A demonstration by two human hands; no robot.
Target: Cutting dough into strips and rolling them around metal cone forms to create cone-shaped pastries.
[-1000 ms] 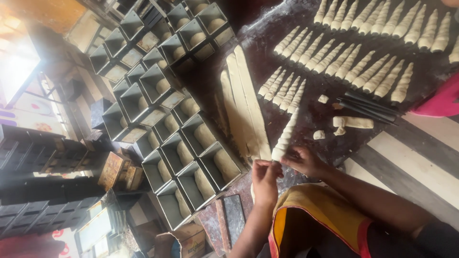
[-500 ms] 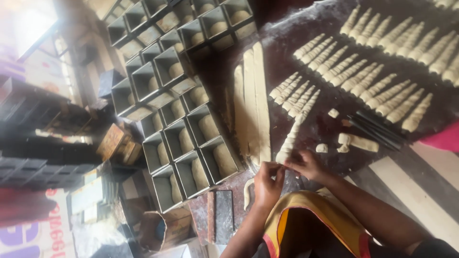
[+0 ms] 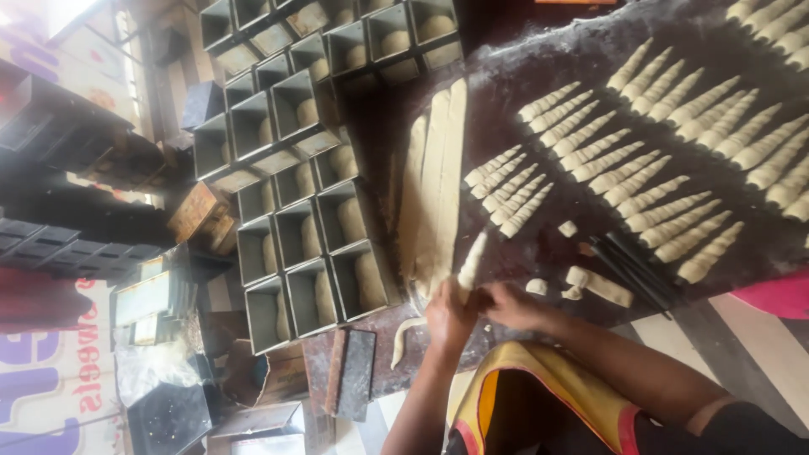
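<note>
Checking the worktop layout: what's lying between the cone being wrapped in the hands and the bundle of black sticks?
In the head view, small dough scraps lie on the dark worktop between the dough cone and the black sticks.

We hold a pale dough cone (image 3: 470,263), spiral-ridged and tapering to a point toward one o'clock, its wide end pinched between our hands. A loose dough strip (image 3: 404,339) trails down toward seven o'clock.

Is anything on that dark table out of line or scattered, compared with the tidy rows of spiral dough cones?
Yes. A few small dough scraps lie loose near the black sticks, outside the cone rows. One thin dough strip hangs curling past the table edge beside the left hand.
</note>
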